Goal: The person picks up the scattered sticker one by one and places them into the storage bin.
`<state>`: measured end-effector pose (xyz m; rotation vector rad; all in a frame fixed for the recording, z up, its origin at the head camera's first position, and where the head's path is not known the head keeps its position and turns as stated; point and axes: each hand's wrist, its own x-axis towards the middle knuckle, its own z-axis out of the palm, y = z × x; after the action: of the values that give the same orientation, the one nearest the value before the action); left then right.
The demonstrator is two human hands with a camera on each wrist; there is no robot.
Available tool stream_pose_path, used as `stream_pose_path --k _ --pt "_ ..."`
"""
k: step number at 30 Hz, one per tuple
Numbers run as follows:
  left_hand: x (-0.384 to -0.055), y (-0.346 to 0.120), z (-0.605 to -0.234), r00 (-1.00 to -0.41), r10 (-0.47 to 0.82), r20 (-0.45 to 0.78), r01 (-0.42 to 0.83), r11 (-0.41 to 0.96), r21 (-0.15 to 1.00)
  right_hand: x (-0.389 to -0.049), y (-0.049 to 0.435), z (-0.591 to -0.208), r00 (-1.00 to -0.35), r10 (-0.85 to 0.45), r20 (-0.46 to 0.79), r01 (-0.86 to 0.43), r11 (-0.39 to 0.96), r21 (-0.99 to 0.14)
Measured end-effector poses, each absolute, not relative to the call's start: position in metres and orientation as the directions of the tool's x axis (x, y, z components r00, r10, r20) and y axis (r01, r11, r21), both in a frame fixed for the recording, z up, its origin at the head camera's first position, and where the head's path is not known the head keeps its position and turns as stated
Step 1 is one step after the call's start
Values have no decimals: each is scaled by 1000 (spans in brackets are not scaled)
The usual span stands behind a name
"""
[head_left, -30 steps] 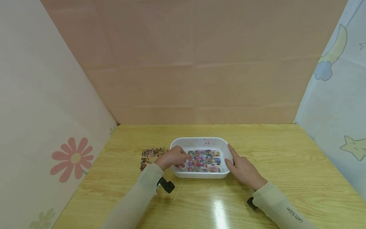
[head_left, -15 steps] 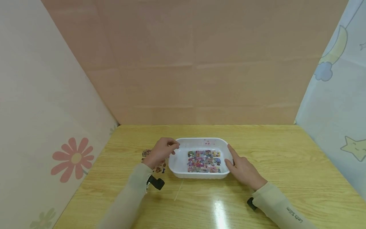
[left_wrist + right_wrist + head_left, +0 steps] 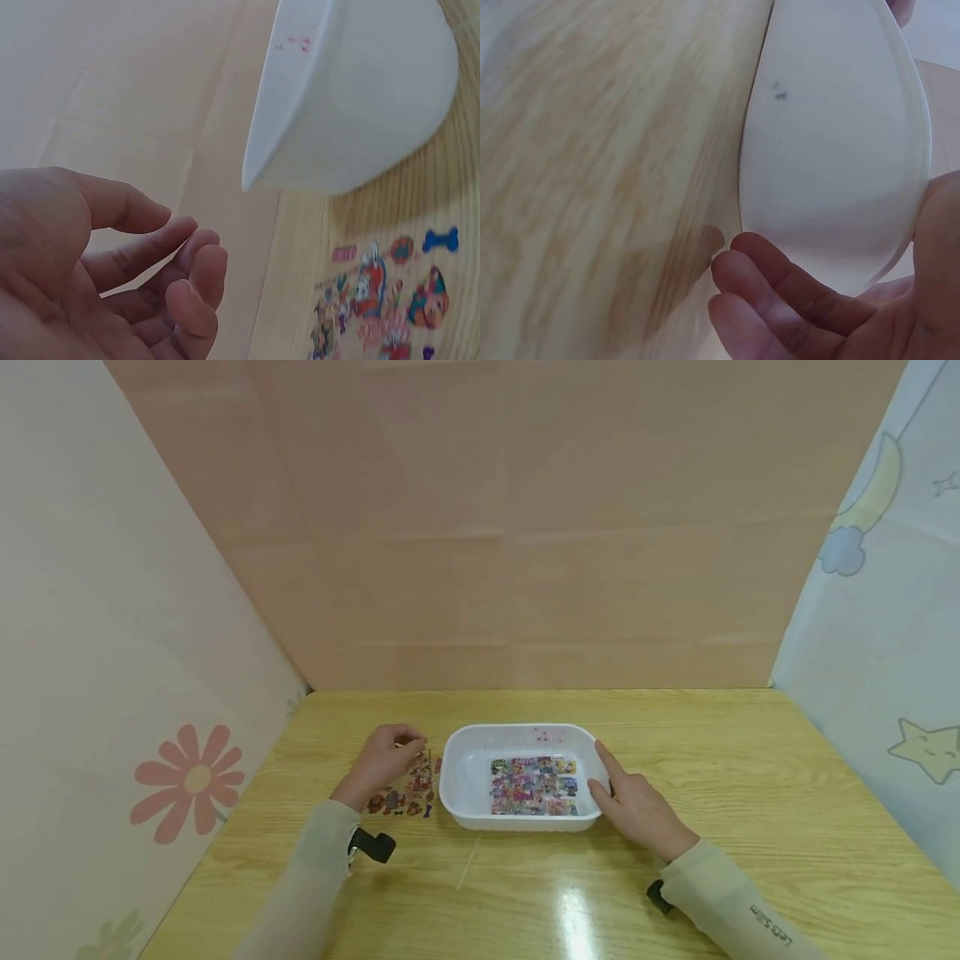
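A white plastic basin (image 3: 465, 822) stands on the table, with rows of small colourful cartoon pictures (image 3: 534, 787) on its inside bottom. My right hand (image 3: 637, 802) grips its right end, thumb over the rim and fingers along the outer wall; in the right wrist view the fingers (image 3: 780, 289) lie low against that wall. My left hand (image 3: 386, 762) is left of the basin, above a clear sheet of cartoon stickers (image 3: 405, 797) on the table. In the left wrist view its fingers (image 3: 199, 307) are loosely bent, thumb tip close to the index fingertip, with nothing visible between them.
Small pink marks (image 3: 547, 735) show on the basin's far inner wall. A thin pale strip (image 3: 467, 864) lies on the wooden table (image 3: 675, 727) in front of the basin. A brown paper-like backdrop (image 3: 510, 568) rises behind, with patterned walls on both sides.
My left hand has come out of the basin's left side and moved left, over the sticker sheet. The right hand keeps its grip on the basin, which has hardly moved.
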<state>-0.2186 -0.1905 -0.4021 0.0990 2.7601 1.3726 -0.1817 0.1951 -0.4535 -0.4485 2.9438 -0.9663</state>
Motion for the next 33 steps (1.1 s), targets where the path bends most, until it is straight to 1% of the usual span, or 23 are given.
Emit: stream_pose_path --k 4,9,12,18,21,26,33 --pt "-215 -203 -407 -997 62 -41 5 605 796 -181 195 -454 -960 -268 81 -264 773 -576" --pt "-211 -215 -415 -997 26 -67 -33 663 748 -181 194 -455 -957 -274 92 -276 772 -572" --pt "-209 -221 -421 -995 17 -98 -57 714 698 -180 194 -454 -957 -274 96 -279 773 -570" --pt "-208 -229 -430 -993 15 -119 -53 834 549 -181 194 -453 -958 -268 98 -275 776 -567" --pt "-207 -232 -433 -988 3 -156 -75 867 492 -181 193 -453 -959 -265 98 -273 776 -569" --pt "-205 -232 -441 -972 -39 -231 -142 881 451 -180 193 -453 -959 -266 102 -275 773 -572" --pt "-201 -229 -445 -974 -31 -223 -125 897 423 -179 194 -451 -960 -263 97 -269 771 -578"
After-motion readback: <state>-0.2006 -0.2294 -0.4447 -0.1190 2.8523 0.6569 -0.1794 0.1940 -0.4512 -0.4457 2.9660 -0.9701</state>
